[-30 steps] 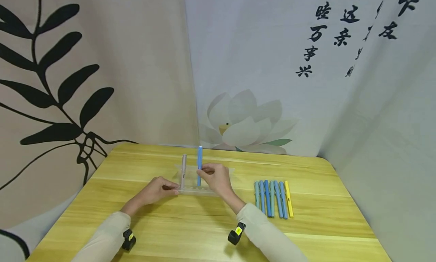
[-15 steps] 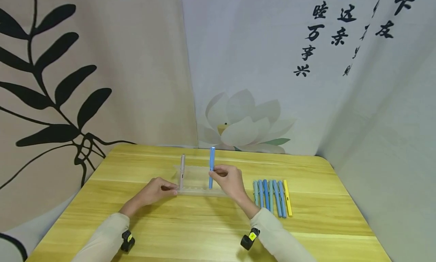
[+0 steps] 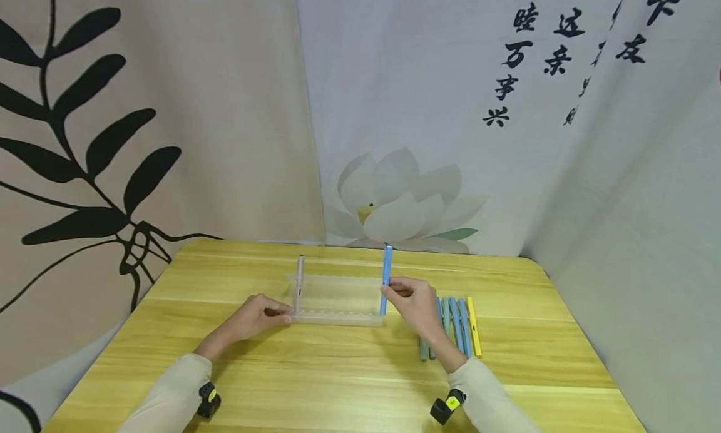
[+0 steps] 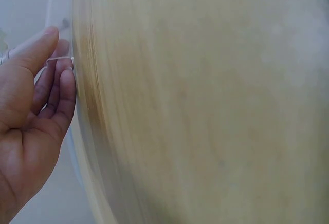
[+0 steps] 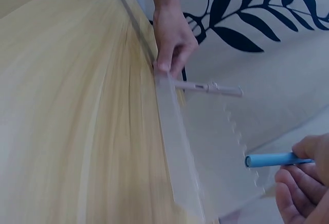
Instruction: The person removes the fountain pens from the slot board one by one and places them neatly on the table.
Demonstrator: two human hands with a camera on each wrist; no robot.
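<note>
A clear plastic pen rack point(image 3: 338, 319) with notched edges stands on the table. My left hand point(image 3: 256, 315) pinches its left end between thumb and fingers; the left wrist view shows this hand point(image 4: 38, 100) close up. One pale pinkish-grey pen point(image 3: 300, 284) stands upright in the rack near that end. My right hand point(image 3: 417, 305) pinches a blue pen point(image 3: 387, 264), nearly upright at the rack's right end. In the right wrist view the lower end of the blue pen point(image 5: 272, 160) appears apart from the rack's front strip point(image 5: 177, 147).
Right of the rack lies a row of several pens, including a green pen point(image 3: 446, 314), a blue pen point(image 3: 464, 323) and a yellow pen point(image 3: 474, 326). My right forearm partly covers the row. A printed curtain point(image 3: 405, 139) hangs behind the wooden table point(image 3: 315, 376).
My right hand has carried the blue pen rightward along the rack, from near its middle to its right end. My left hand stays on the left end.
</note>
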